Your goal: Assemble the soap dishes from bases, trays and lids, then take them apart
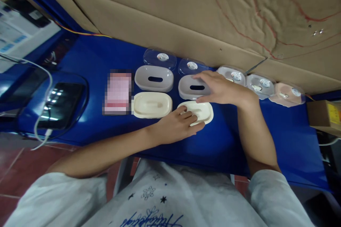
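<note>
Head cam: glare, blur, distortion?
Head view: white glare on the black device; soft sheen on the blue table; wide-angle-looking stretch toward the edges; lid labels too soft to read; pixelated patch beside the left cream tray.

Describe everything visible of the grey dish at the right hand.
The grey dish is a rounded, plastic-looking oblong with raised walls and a dark slot in its floor. It sits upright on the blue table between a clear lid and a cream tray. The right hand straddles and partly hides its right end, seemingly touching the rim.
</note>
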### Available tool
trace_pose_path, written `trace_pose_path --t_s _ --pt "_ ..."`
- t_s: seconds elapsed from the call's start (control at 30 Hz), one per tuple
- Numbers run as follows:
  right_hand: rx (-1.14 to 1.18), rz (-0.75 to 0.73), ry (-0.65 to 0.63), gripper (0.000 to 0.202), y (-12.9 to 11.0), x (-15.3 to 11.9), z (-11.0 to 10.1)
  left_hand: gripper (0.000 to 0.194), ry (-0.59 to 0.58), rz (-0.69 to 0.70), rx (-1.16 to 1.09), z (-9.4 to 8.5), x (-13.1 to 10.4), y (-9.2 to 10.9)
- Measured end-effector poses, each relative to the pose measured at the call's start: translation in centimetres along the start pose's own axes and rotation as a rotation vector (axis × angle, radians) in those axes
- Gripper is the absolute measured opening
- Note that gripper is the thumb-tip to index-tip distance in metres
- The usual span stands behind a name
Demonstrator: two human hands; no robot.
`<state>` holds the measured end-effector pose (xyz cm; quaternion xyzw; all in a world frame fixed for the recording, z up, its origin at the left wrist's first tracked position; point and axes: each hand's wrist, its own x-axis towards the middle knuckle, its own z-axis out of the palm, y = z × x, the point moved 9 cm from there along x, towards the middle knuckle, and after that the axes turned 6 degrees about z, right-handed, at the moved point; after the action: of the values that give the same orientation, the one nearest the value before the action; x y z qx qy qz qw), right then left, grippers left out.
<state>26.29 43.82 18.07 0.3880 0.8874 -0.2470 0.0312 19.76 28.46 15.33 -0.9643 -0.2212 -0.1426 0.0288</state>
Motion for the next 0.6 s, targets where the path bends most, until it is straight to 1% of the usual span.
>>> trace_pose_path --t_s 0.03,0.07,0.17,0.2,0.3,0.37,0.43,0.5,0.53,0.6 --pt "-0.018 -0.011 0.01 0.077 -0.3 0.4 0.5 0.034 0.001 -0.011 -0.008 0.0 0.0 -0.2" --pt "-0.035 -0.014 0.022 0.079 -0.4 0.7 0.9 0.034 -0.001 -0.018 -0.018 0.1 -0.1 -0.3" --pt "-0.057 -0.012 0.039 0.087 -0.5 1.5 2.1 0.012 -0.012 -0.02 -0.037 0.4 -0.2 -0.5" --pt "-0.057 -0.01 0.041 0.09 -0.6 1.7 2.5 0.007 -0.019 -0.016 -0.043 0.4 -0.3 -0.6" --pt "-0.076 0.01 0.038 0.096 -0.5 2.1 3.3 0.004 -0.043 -0.009 -0.075 0.4 -0.5 -0.7" --pt "-0.098 0.024 0.021 0.1 -0.4 2.1 3.3 0.005 -0.057 -0.008 -0.084 0.3 -0.5 -0.8" --pt "-0.09 0.014 0.006 0.1 -0.3 1.7 2.4 0.006 -0.066 -0.007 -0.075 0.3 -0.5 -0.9" --pt "-0.063 0.0 0.037 0.093 0.3 0.8 0.4 0.009 -0.073 -0.007 -0.062 0.3 -0.5 -1.1" --pt "-0.049 0.004 0.074 0.09 1.0 0.2 -0.9 0.01 -0.075 -0.007 -0.055 0.3 -0.5 -1.2" --pt "-0.041 0.072 0.164 0.089 3.3 -1.1 -3.5 0.011 -0.076 -0.005 -0.041 0.4 -0.5 -1.3"
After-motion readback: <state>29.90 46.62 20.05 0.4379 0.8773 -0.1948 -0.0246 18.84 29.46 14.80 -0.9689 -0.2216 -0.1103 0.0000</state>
